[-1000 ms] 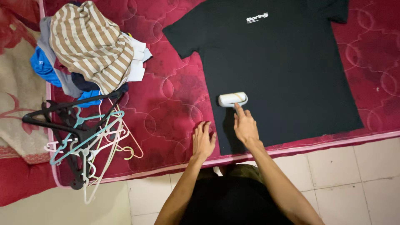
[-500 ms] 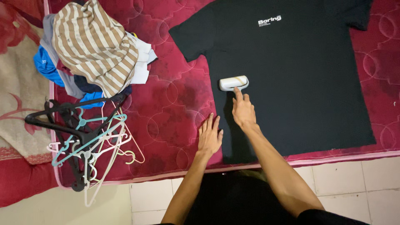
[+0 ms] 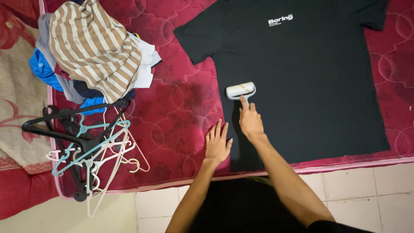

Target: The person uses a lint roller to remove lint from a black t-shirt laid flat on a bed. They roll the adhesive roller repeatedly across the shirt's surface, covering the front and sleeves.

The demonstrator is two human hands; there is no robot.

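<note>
A black T-shirt (image 3: pixel 302 77) lies spread flat on a red quilted mattress (image 3: pixel 181 99). My right hand (image 3: pixel 250 122) grips the handle of a white lint roller (image 3: pixel 240 90), with the forefinger stretched along it; the roller head rests on the shirt near its left side seam. My left hand (image 3: pixel 217 143) lies flat, fingers apart, on the mattress at the shirt's lower left hem and holds nothing.
A heap of clothes topped by a brown-and-white striped garment (image 3: pixel 92 47) sits at the upper left. Several plastic hangers (image 3: pixel 86 144) lie in a tangle below it. A patterned blanket (image 3: pixel 17 112) is at far left. White floor tiles (image 3: pixel 371 194) run along the mattress edge.
My right hand pushed the roller up the shirt, then drew it back slightly. My left hand slid forward onto the shirt's hem edge.
</note>
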